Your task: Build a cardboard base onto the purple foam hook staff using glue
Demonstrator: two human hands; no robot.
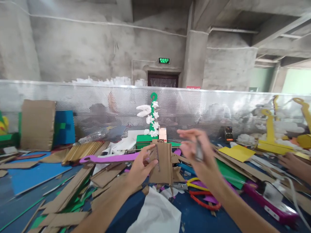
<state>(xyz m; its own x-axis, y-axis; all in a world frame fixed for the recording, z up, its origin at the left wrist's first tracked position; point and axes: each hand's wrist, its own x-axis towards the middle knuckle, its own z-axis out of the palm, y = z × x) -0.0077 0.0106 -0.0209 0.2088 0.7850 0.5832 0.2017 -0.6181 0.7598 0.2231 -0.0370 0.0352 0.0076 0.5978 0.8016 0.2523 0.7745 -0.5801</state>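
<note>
My left hand (140, 168) is closed on a brown cardboard piece (163, 165), holding it upright above the table. My right hand (194, 149) hovers just to its right, blurred by motion. A thin grey object (198, 150), perhaps a pen or blade, runs through its fingers. Behind the cardboard stands a green craft piece with white flowers (152, 121) on a green base.
Cardboard strips (70, 191), a purple cutout (109, 158), blue and green foam sheets, scissors with coloured handles (194, 189) and white paper (156, 215) litter the table. A perforated metal screen (73, 100) runs across the back. Another person's hand (293, 163) and yellow cutouts (272, 136) are at right.
</note>
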